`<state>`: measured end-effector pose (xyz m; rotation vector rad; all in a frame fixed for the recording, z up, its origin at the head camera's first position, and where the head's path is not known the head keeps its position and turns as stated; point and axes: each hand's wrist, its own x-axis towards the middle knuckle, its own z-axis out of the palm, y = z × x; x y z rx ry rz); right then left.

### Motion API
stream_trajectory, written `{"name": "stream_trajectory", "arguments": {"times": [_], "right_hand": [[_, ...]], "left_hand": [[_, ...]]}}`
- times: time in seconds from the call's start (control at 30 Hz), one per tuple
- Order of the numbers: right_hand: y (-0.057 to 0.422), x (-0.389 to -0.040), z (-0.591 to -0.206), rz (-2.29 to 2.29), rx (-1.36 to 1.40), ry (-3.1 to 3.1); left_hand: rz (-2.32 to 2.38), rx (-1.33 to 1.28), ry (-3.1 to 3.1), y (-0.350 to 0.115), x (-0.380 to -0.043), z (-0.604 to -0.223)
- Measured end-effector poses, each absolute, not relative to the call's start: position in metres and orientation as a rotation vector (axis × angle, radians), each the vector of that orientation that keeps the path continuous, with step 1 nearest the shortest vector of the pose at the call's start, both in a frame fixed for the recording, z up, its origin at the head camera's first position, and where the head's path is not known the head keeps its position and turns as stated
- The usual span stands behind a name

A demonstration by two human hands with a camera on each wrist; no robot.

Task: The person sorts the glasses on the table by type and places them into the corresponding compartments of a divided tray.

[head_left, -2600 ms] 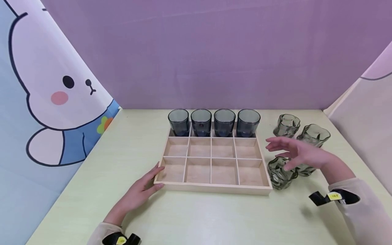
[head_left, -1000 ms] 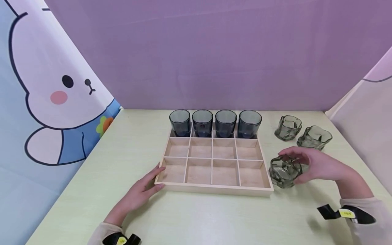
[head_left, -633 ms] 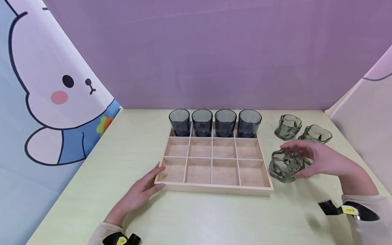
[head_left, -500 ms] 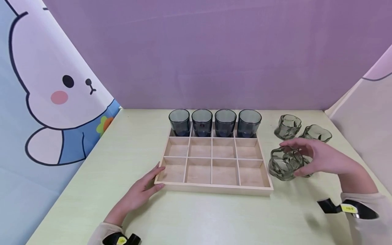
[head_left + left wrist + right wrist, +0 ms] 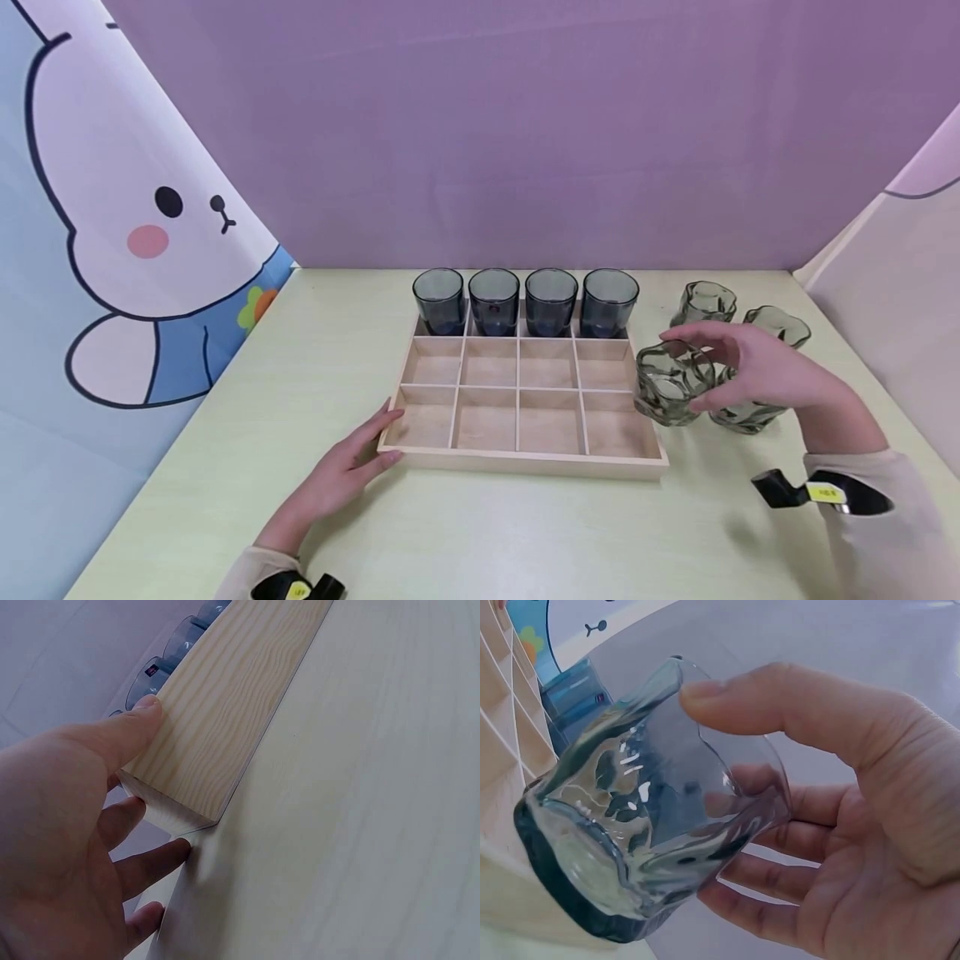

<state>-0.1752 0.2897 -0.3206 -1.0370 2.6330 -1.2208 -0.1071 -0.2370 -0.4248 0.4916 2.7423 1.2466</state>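
My right hand [image 5: 776,375] grips a wavy green-tinted drinking glass [image 5: 667,387] between thumb and fingers. In the right wrist view this glass [image 5: 645,810] tilts, its thick base toward the lower left. It hangs at the right edge of a wooden compartment tray [image 5: 525,461]. My left hand [image 5: 341,471] holds the tray's near left corner, thumb on the front wall and index finger at the left side. The left wrist view shows that thumb against the tray wall [image 5: 217,705], the other fingers spread beside the corner. Smooth blue-grey glasses [image 5: 551,304] fill the tray's back row.
More wavy glasses stand right of the tray: one at the back [image 5: 705,302], another farther right [image 5: 780,323], and a third [image 5: 750,414] partly behind my right hand. The tray's middle and front compartments show bare wood. A purple cloth [image 5: 525,133] rises behind the table.
My right hand came down to the nearest wavy glass, took hold of it, lifted it, and carried it left to the tray's edge. My left hand has stayed at the tray corner.
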Motion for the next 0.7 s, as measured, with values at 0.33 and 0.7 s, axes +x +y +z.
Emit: {"name": "stream_trajectory", "arguments": {"times": [0.33,0.7], "right_hand": [[0.258,-0.186,-0.323,-1.379,-0.931,2.583],[0.217,-0.194,-0.334,-1.547,-0.742,2.538]], "left_hand": [[1.258,0.471,2.731,-0.236,-0.108,-0.424],[1.260,0.468,2.729,-0.236,-0.108,-0.425]]}}
